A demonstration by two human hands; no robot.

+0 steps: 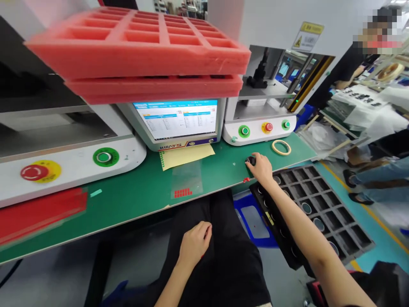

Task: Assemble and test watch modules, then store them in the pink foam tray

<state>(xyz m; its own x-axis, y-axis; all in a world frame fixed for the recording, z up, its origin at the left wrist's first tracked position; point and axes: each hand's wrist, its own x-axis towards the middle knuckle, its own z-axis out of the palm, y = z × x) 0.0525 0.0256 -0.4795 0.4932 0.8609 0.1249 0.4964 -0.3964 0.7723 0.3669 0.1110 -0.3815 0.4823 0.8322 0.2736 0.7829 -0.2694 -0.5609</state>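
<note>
Right hand (262, 168), nearer: fingers clamped on a black part (250, 160) at their tips. Left hand (195, 242), farther away: fingers curled together.

Green tabletop (223, 166), yellow paper (190, 156), tape ring (283, 154)

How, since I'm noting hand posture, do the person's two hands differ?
The right hand is out over the green table; the left hand rests at the lap. The right hand touches a small black part; the left hand is loosely curled, palm hidden. Both are bare.
</note>
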